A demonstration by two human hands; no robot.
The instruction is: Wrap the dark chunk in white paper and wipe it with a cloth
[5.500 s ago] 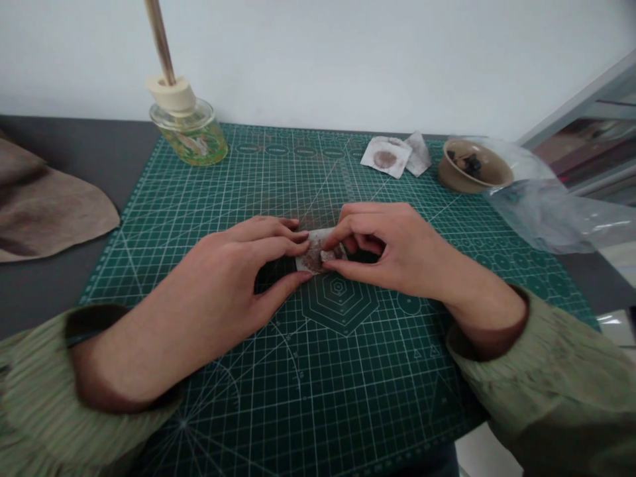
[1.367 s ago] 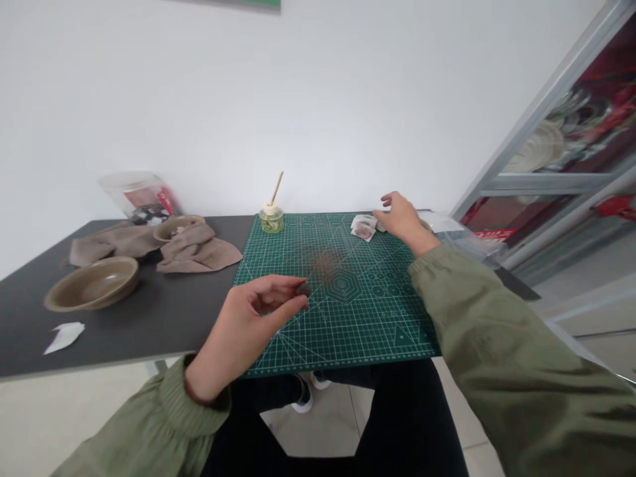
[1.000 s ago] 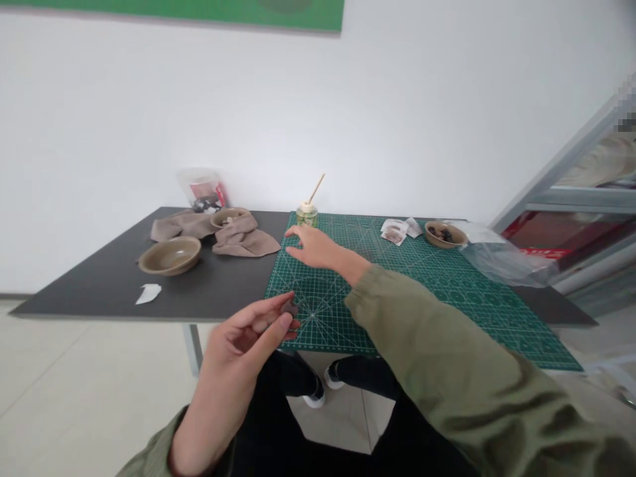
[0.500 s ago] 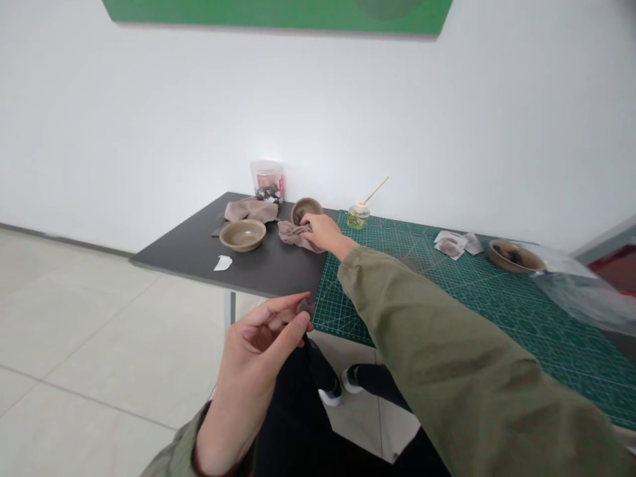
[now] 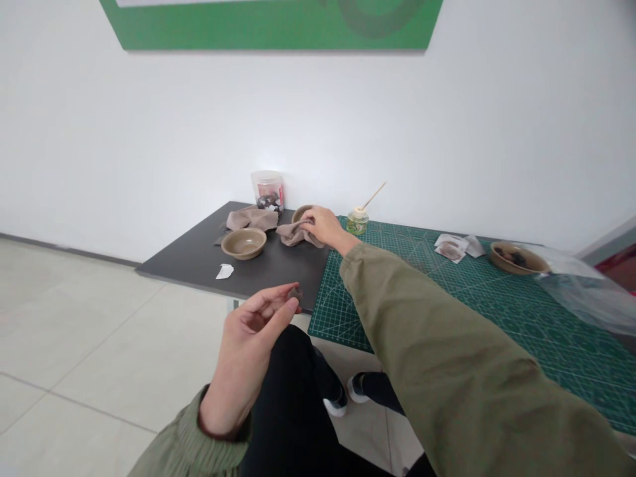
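Between the thumb and fingers of my left hand (image 5: 258,324) is a small, flat grey-brown piece (image 5: 295,293), held in front of the table's front edge; its kind is unclear. My right hand (image 5: 322,225) reaches across to a crumpled brown cloth (image 5: 293,233) and pinches it. Behind the cloth stands a small tan bowl (image 5: 301,212), mostly covered by my hand and the cloth, so its contents are hidden. To the left sits another tan bowl (image 5: 244,245) with nothing visible in it.
A second brown cloth (image 5: 252,218) lies before a clear plastic jar (image 5: 269,191) of dark pieces. White paper scrap (image 5: 224,271) is near the front edge. The green cutting mat (image 5: 397,245) carries a glass jar with a stick (image 5: 358,221), stained wipes (image 5: 452,246), and a bowl of dark pieces (image 5: 519,258).
My right hand has moved from the mouth of the small bowl onto the cloth, which is now raised a little. My left hand still holds the small piece. The view has tilted slightly up.
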